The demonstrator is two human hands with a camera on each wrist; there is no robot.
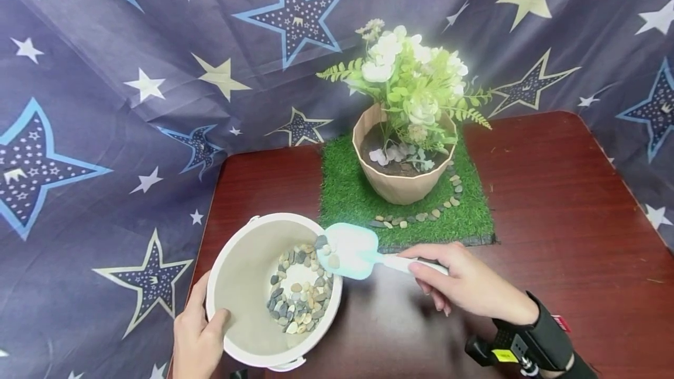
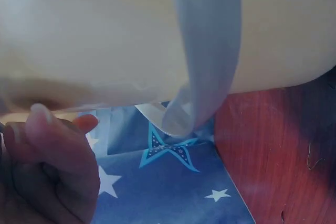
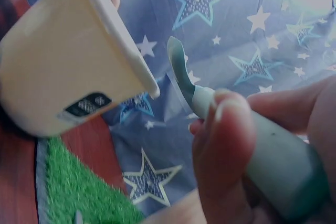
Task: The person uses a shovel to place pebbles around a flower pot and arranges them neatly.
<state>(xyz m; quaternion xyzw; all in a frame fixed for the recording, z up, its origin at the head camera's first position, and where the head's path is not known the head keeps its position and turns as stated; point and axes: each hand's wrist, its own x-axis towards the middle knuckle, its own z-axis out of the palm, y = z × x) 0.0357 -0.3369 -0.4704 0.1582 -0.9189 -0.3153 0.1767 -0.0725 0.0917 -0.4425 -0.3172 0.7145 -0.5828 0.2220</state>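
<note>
A white bucket leans over the table's left part, its mouth tilted toward the head camera. Its rim is gripped by my left hand, thumb over the inside and fingers outside. Several grey and tan pebbles lie in the bucket. My right hand holds the handle of a pale blue shovel, whose blade reaches over the bucket's right rim. A few pebbles rest near the blade's tip. In the right wrist view, thumb and fingers wrap the shovel handle.
Behind, a tan flowerpot with white flowers and soil stands on a green turf mat. A curved row of pebbles borders the pot's front and right. The reddish table meets a star-patterned cloth.
</note>
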